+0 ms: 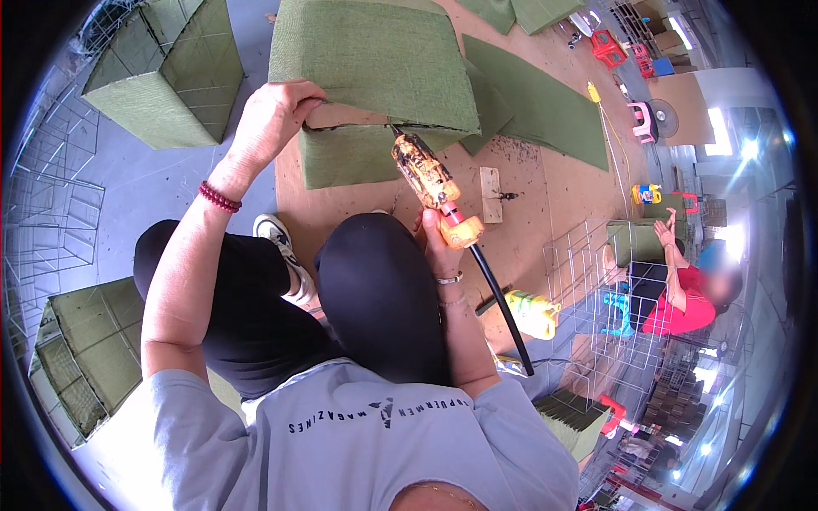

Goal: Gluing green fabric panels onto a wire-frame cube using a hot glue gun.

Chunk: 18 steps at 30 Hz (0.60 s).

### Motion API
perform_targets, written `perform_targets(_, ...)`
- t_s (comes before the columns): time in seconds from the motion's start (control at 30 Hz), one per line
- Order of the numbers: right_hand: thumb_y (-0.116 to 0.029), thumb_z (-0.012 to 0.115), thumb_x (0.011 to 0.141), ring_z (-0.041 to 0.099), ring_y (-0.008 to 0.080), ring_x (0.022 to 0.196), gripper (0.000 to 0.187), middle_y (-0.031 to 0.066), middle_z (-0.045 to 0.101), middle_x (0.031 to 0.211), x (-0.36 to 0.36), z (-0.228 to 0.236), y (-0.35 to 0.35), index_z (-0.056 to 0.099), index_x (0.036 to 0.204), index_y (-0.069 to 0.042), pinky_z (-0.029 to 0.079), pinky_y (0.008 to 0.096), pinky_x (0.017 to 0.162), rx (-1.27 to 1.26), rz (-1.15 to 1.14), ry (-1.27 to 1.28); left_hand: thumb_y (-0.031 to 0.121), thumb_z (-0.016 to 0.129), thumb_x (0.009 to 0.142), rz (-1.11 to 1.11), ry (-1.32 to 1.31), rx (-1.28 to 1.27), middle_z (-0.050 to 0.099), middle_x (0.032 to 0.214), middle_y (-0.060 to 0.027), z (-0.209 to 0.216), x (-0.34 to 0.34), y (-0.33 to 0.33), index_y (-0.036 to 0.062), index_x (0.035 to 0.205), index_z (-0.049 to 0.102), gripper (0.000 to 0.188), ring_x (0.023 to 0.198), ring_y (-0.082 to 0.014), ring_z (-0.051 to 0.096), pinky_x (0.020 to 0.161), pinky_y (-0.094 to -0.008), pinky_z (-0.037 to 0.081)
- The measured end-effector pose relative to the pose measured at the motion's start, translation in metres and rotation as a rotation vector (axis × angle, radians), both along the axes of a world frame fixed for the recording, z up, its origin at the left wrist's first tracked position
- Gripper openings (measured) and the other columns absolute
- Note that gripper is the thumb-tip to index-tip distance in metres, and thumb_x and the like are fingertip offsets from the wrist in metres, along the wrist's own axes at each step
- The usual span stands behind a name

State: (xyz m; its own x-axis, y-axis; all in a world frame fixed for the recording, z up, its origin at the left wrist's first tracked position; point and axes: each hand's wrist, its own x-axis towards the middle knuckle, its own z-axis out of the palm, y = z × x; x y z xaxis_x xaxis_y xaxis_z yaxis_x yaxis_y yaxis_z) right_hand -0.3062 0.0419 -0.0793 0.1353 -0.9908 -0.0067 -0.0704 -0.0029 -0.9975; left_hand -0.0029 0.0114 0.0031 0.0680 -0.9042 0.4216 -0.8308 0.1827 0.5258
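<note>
A green fabric-covered box (375, 60) lies in front of my knees, with a gap along the near edge of its top fabric. My left hand (277, 115) pinches the loose edge of that fabric at the gap's left end. My right hand (436, 243) grips an orange hot glue gun (422, 175) smeared with black. Its nozzle points at the edge of the fabric, right of the gap; whether it touches I cannot tell. A long black glue stick (503, 315) sticks out of the gun's back end.
Green fabric sheets (545, 106) and a small wooden board (492, 194) lie on the brown floor covering. Another green box (166, 77) stands at left, near wire frames (55, 204). A yellow bottle (532, 313) is right of me. Beyond wire mesh sits a person in red (686, 298).
</note>
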Motion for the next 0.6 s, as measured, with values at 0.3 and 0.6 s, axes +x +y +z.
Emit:
perform_targets(0.3,-0.020,0.068,0.082,0.050,0.0066,0.065,0.021,-0.0027,0.054,0.073,-0.003,-0.001,0.000,0.056,0.089,-0.004,0.042,0.0224,0.057,0.008,0.043,0.078,0.010,0.061,0.079,0.004,0.031,-0.009,0.065,0.083,-0.0101,0.002,0.003,0.000,0.0052,0.088,0.064,0.011,0.079,-0.0287,0.063,0.070,-0.0356,0.050)
perform_targets(0.6,-0.023,0.065,0.083,0.060,0.0186,0.094,0.039,0.0114,0.062,0.101,-0.003,0.015,-0.017,0.053,0.111,0.002,0.047,0.0306,0.084,0.045,0.343,-0.306,0.005,0.063,0.077,-0.002,0.163,0.040,0.065,0.083,-0.0107,0.007,0.005,0.000,0.0028,0.087,0.066,0.011,0.075,-0.0260,0.064,0.070,-0.0322,0.051)
